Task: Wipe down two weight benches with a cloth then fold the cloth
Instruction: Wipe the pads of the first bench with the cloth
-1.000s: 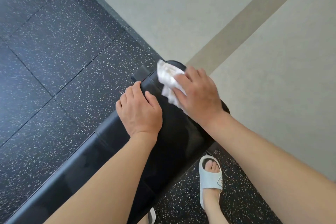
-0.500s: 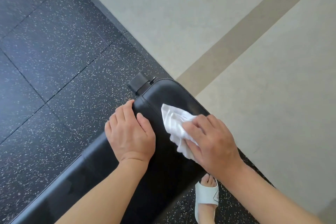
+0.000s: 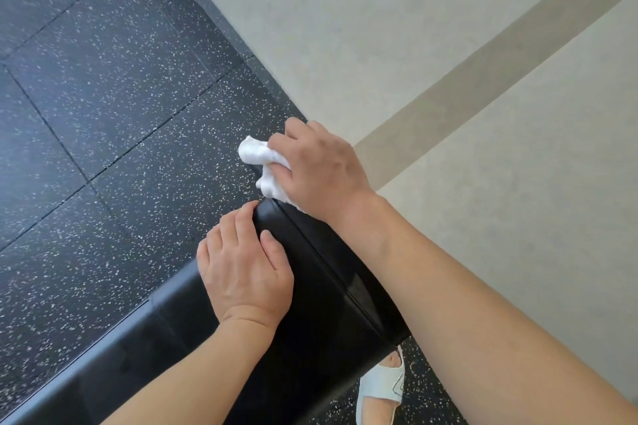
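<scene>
Cloth bunched in our right hand, fingers curled round it, pressed on far end of bench for wiping. Our left hand flat on pad edge, fingers straight, together; we judge it steadies us while wiping.

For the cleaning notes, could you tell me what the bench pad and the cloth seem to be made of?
Bench pad: probably black vinyl or leather-like upholstery; smooth, glossy, with a stitched seam. Cloth: soft white fabric, possibly cotton; matte and crumpled in the right hand.
</scene>
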`<state>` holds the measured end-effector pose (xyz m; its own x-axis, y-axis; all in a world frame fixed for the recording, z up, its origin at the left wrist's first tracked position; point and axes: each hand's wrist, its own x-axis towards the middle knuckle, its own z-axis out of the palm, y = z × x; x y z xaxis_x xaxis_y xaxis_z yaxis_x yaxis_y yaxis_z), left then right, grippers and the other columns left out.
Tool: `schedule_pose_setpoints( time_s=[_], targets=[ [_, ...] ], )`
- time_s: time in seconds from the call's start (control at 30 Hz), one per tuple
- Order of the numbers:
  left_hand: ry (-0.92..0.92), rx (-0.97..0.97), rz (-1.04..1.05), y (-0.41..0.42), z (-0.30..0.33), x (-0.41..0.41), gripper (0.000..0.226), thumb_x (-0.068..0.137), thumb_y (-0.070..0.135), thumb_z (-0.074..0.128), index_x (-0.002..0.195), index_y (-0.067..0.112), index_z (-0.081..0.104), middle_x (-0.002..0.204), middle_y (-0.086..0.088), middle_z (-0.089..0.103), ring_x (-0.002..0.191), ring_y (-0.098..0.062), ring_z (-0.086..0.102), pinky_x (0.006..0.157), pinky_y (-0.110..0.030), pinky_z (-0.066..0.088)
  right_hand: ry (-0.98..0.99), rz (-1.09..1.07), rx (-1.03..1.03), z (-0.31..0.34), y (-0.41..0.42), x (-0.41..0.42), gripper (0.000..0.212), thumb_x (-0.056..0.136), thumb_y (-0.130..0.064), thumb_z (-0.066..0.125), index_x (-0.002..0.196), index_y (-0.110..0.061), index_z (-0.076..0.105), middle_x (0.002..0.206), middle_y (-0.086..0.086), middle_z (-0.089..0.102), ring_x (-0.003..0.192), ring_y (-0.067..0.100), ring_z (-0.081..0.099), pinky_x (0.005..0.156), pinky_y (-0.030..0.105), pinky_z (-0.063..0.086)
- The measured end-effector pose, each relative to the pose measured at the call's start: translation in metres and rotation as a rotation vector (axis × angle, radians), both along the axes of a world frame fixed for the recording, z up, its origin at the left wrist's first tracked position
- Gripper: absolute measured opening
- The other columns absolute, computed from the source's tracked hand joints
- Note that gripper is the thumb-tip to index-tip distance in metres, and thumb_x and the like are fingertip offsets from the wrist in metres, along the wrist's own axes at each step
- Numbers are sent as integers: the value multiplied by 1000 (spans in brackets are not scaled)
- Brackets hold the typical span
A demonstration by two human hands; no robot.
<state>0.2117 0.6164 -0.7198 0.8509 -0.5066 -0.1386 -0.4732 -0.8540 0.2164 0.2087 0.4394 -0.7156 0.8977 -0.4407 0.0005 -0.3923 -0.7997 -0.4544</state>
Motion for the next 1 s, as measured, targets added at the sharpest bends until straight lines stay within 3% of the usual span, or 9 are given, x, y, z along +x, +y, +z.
schedule_pose_setpoints(
  time_s=[0.1, 0.2, 0.37, 0.43, 0.67, 0.8, 0.87, 0.93, 1.0],
  targets=[
    [7, 6, -4, 0, 1, 0, 53, 95, 31, 36, 138, 10, 57, 129, -11, 62, 113, -38, 56, 105, -52, 39, -64, -48, -22, 8, 15, -27, 14, 96, -26, 61, 98, -16, 71, 98, 5, 61, 87, 27, 54, 69, 41, 48],
    [10, 1, -5, 1, 1, 1, 51, 94, 30, 37, 137, 10, 56, 128, -11, 63, 113, -38, 56, 105, -52, 38, -150, -30, -28, 12, 48, -110, 10, 93, -13, 71, 102, -14, 75, 92, 7, 64, 79, 27, 56, 66, 41, 49],
    [5, 2, 4, 0, 1, 1, 51, 95, 29, 40, 139, 11, 57, 131, -10, 63, 116, -36, 55, 107, -53, 38, -84, 63, -36, 10, 58, -214, 16, 85, -11, 78, 101, -13, 76, 90, 6, 66, 71, 28, 58, 60, 40, 51],
    [3, -1, -1, 1, 0, 1, 51, 95, 30, 39, 139, 11, 57, 131, -9, 63, 116, -36, 55, 106, -53, 39, -44, 67, -43, 8, 55, -203, 28, 72, -7, 84, 98, -13, 76, 85, 5, 63, 67, 27, 54, 57, 39, 48],
    [-13, -26, -6, 5, -3, 1, 50, 94, 30, 39, 134, 7, 59, 127, -11, 63, 112, -36, 56, 102, -53, 42, -64, -33, 5, 7, 21, -31, 9, 89, -28, 69, 92, -19, 71, 89, 2, 58, 79, 25, 51, 61, 37, 43],
    [-22, -27, -14, 6, -7, 1, 50, 94, 30, 40, 130, 1, 61, 125, -14, 64, 111, -38, 58, 102, -55, 44, 404, 266, 313, 1, -6, 50, 28, 83, -46, 63, 72, -20, 65, 78, -4, 67, 81, 24, 64, 62, 34, 45],
    [-28, -47, -22, 7, -6, 2, 50, 94, 30, 42, 130, 2, 62, 125, -13, 64, 111, -37, 58, 102, -52, 44, 572, 304, 478, -5, -18, 57, 41, 80, -56, 63, 70, -17, 66, 68, -3, 69, 74, 19, 67, 62, 34, 51],
    [-20, -83, -32, 8, -5, 3, 50, 93, 29, 44, 133, 5, 62, 127, -10, 65, 113, -33, 58, 104, -48, 41, 506, 254, 540, -6, -32, 41, 46, 81, -64, 59, 77, -19, 69, 76, -5, 69, 75, 13, 66, 72, 38, 55],
    [-3, -100, -35, 8, -4, 4, 51, 93, 30, 45, 137, 10, 61, 130, -6, 64, 115, -30, 57, 106, -47, 40, 320, 140, 658, -9, -45, 9, 33, 83, -61, 59, 86, -30, 71, 89, -10, 64, 81, 6, 64, 76, 37, 54]
  ],
)
